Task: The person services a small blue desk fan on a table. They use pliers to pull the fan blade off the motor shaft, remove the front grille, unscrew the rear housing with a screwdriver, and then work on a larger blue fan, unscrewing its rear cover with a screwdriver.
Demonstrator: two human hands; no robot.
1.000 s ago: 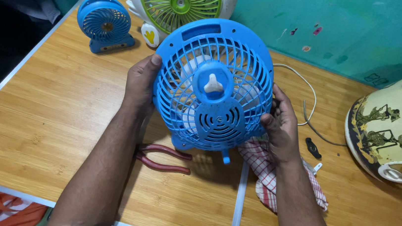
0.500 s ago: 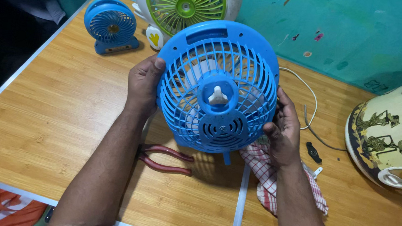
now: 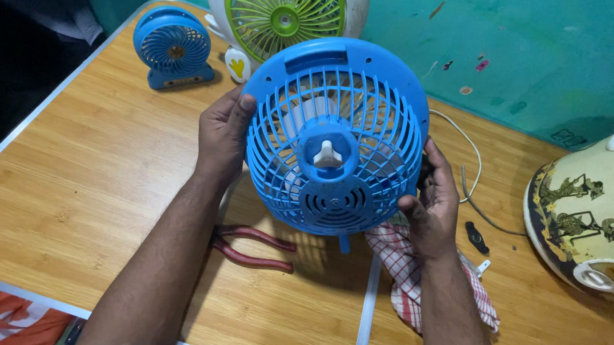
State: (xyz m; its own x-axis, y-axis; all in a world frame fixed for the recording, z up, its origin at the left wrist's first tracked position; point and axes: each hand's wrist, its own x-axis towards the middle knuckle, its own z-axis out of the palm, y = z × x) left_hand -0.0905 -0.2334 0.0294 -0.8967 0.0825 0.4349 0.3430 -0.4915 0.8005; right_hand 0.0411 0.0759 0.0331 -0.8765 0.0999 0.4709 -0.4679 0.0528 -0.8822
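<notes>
Holding scene: a wooden tabletop [image 3: 92, 195] with a pale metal edge carried everything, and the blue fan [image 3: 335, 137] serves as the landmark for each place below.
Tabletop: it spread under and all around the blue fan, with a pale seam strip running toward the viewer from below the fan.
Blue fan: a round blue plastic fan was held up over the middle of the tabletop, its grille facing the camera and a small white knob at its hub.
Cream appliance: a large rounded cream appliance [image 3: 606, 219] with dark figure drawings stood well to the right of the blue fan.
Green fan: a white fan with a green grille [image 3: 286, 7] stood just behind the blue fan, partly hidden by it.
Left hand: the left hand [image 3: 223, 137] had its grip closed on the blue fan's left rim, thumb over the front of the grille.
Right hand: the right hand [image 3: 433, 201] had its grip closed on the blue fan's right rim, fingers curled behind it.
Checked cloth: a red and white checked cloth [image 3: 406, 278] lay below and right of the blue fan, under the right wrist.
Small fan: a small blue desk fan [image 3: 174, 48] stood up and to the left of the blue fan.
Pliers: red-handled pliers [image 3: 253, 247] lay below the blue fan, near the left forearm.
White cord: a thin white cord [image 3: 472, 156] looped just right of the blue fan.
</notes>
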